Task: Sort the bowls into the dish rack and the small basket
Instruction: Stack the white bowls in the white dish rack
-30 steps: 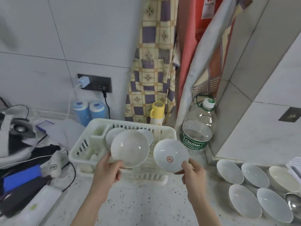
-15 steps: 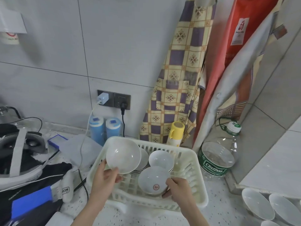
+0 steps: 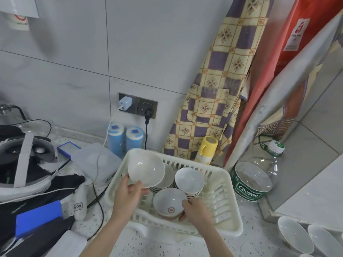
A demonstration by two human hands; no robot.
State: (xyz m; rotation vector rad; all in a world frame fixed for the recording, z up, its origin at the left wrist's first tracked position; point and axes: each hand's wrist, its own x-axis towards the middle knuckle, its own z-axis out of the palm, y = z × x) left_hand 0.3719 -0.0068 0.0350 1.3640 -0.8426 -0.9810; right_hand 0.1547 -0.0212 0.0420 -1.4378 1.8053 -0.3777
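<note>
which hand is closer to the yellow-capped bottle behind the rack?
Right hand, by a small margin: it is low in the white plastic dish rack, in front of the yellow-capped bottle. Left hand is further left.

White bowls (image 3: 189,179), red-emblem bowl (image 3: 169,203), cream dish rack (image 3: 225,206), yellow-and-purple checked apron (image 3: 219,86), red cloth (image 3: 289,43), two blue canisters (image 3: 115,139), yellow cup (image 3: 207,150), speckled white counter (image 3: 157,245)

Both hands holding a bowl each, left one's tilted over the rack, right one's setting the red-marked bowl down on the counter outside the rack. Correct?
Not quite. The head view shows the right hand setting the red-marked bowl inside the dish rack, near its front wall, not on the counter. The rest holds: the left hand grips a tilted white bowl over the rack.
</note>
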